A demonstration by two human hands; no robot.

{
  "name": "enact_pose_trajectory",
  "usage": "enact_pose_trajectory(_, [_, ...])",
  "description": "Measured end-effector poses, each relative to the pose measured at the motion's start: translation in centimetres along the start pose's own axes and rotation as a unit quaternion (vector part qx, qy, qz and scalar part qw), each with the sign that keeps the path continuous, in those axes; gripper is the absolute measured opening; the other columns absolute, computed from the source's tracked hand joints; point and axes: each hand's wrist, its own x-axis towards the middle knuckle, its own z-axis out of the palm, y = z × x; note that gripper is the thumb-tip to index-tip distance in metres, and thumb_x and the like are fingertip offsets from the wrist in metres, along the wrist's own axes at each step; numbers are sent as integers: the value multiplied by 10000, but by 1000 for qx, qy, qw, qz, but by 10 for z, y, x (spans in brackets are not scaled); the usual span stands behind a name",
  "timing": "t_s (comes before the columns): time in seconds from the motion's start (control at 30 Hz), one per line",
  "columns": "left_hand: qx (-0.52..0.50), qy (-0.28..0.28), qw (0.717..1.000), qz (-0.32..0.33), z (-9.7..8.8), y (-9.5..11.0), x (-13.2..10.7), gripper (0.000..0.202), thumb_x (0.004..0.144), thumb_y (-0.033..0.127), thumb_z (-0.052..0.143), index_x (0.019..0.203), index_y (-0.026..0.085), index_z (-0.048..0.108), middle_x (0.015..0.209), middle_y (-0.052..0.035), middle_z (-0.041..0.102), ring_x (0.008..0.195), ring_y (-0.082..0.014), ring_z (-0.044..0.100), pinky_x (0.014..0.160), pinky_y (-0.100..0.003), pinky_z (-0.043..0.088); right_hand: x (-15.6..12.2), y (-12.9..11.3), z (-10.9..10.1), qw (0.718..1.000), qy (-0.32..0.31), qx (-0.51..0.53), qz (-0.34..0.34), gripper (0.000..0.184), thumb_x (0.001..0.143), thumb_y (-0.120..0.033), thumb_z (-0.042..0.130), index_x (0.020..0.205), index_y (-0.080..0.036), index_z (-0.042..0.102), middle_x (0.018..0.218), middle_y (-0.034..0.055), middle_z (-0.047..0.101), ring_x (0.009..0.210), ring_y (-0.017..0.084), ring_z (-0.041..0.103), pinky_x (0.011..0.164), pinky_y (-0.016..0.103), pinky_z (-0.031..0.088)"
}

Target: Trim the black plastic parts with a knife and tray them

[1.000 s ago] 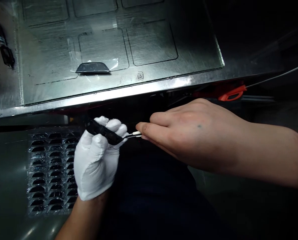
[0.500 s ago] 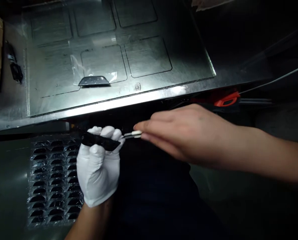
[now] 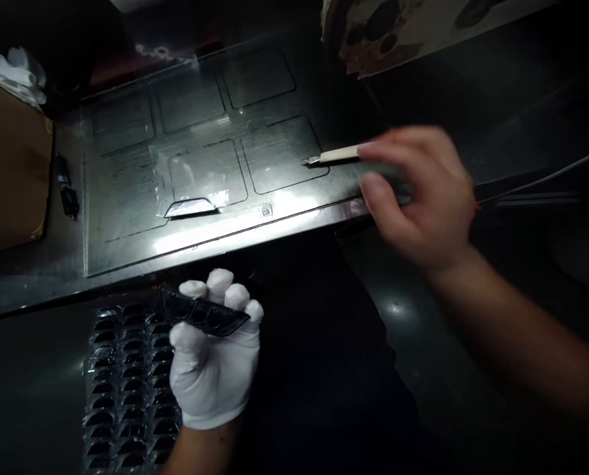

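My left hand, in a white glove, is closed around a black plastic part of trapezoid shape, held below the bench edge with its ribbed side facing up. My bare right hand is over the right side of the metal bench, somewhat blurred, thumb and index finger apart. At its fingertips is a small craft knife with a pale handle, its blade pointing left; whether a finger touches the handle's end I cannot tell. Another trapezoid part lies on thin clear film on the bench.
Rows of wrapped black parts lie below the bench at lower left. A cardboard box stands at the left, beside a black marker-like object. Line-drawn rounded rectangles mark the clear sheet on the bench. A pale, holed object is at upper right.
My right hand has moved up and right, away from my left hand, bringing the craft knife over the bench, and its fingers have opened. My left hand still holds the black part. The view has shifted.
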Motion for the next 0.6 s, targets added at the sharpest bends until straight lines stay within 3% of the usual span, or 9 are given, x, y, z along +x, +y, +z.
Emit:
enact_pose_trajectory(0.07, [50,49,997,-27,-3,-6,2,370,735,469,916,1034,338,742,1035,54,748,830,-125,728,753,-220,653,-54,0,-3,988,-2,113,107,190,949,-302,667,1091,-227,768,989,45,733,951,198,691,904,369,550])
enact_pose_trajectory(0.13, [139,108,980,-92,-12,-14,4,458,633,517,957,991,311,758,942,17,754,766,-177,732,704,-274,665,-104,17,3,906,-46,196,371,264,921,-455,688,1070,-246,744,856,29,735,755,181,690,776,344,580])
enact_pose_trajectory(0.17, [202,125,959,-154,-20,-20,6,516,552,540,984,940,279,768,887,-5,758,748,-215,741,699,-312,675,-123,31,8,887,-25,187,422,379,920,-552,645,1101,-226,712,823,47,729,689,193,679,686,352,586])
enact_pose_trajectory(0.2, [225,125,947,-193,-28,-27,9,548,533,495,1003,958,230,781,896,-55,775,776,-272,760,718,-357,686,-135,49,13,880,3,171,442,487,913,-630,599,1150,-212,678,833,62,727,679,206,678,653,363,591])
enact_pose_trajectory(0.27, [263,127,922,-254,-48,-44,18,560,527,344,1023,1002,160,791,910,-116,794,793,-324,776,692,-353,689,-141,85,22,878,56,152,451,608,870,-703,593,1240,-222,628,973,92,742,869,249,720,772,399,616])
enact_pose_trajectory(0.37, [268,119,902,-316,-72,-71,30,543,674,335,957,1150,161,763,1061,-121,789,951,-319,768,823,-358,681,-120,115,26,883,100,151,432,601,828,-716,646,1205,-248,646,1042,77,748,1077,281,698,965,423,579])
enact_pose_trajectory(0.47, [221,138,919,-295,-81,-96,37,297,827,243,837,1096,144,760,1062,-120,775,1050,-296,744,894,-365,665,-110,106,5,877,159,154,426,619,913,-772,461,1189,-241,619,970,68,741,987,273,710,931,447,583])
enact_pose_trajectory(0.57, [206,194,927,-247,-87,-117,47,94,876,152,762,969,164,757,1036,-116,776,1062,-290,743,862,-375,673,-134,82,-47,867,200,163,427,682,993,-746,161,1215,-247,568,845,45,704,713,213,675,801,425,596])
enact_pose_trajectory(0.6, [203,205,927,-240,-91,-123,52,91,886,152,758,974,171,751,1053,-115,773,1050,-282,743,859,-385,672,-146,75,-66,866,201,163,428,598,1004,-716,254,1195,-252,580,823,34,699,620,188,629,751,403,590])
